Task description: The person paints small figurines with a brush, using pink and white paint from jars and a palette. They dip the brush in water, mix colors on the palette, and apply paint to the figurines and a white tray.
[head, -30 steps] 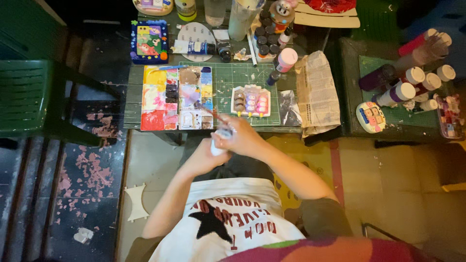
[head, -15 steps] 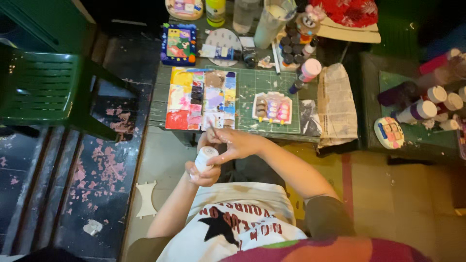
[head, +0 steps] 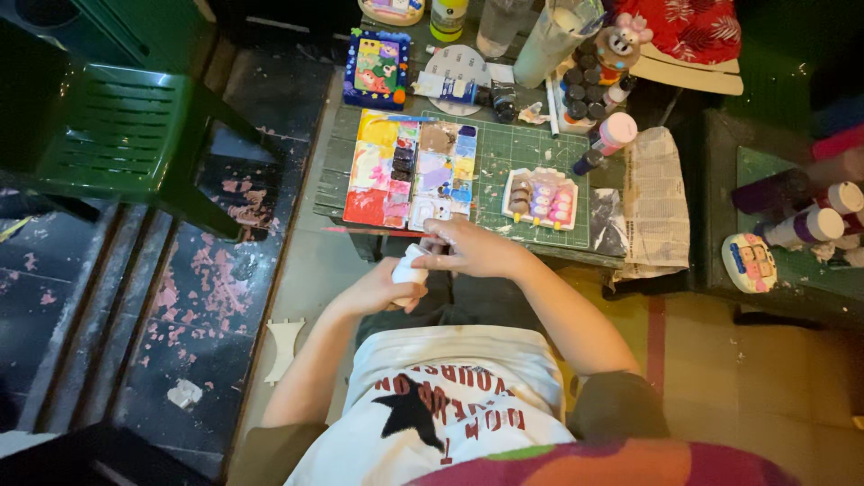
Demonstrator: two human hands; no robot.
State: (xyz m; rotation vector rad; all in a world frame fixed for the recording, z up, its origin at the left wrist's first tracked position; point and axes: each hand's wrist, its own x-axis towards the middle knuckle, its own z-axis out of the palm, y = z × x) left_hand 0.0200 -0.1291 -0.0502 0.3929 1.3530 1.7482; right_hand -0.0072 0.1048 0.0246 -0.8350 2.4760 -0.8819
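The left hand [head: 378, 290] is gripping a small white bottle [head: 409, 272] while the right hand [head: 472, 250] is touching its top, just beside the paint-smeared palette [head: 409, 169] lying on the table [head: 531, 148].

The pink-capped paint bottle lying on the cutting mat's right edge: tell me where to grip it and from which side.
Probably best to grip the pink-capped paint bottle across its dark body just below the cap, coming from above. It lies tilted, cap toward the upper right, so its sides are exposed. Small bottles crowd it above and newspaper lies to its right, so a side approach looks cramped.
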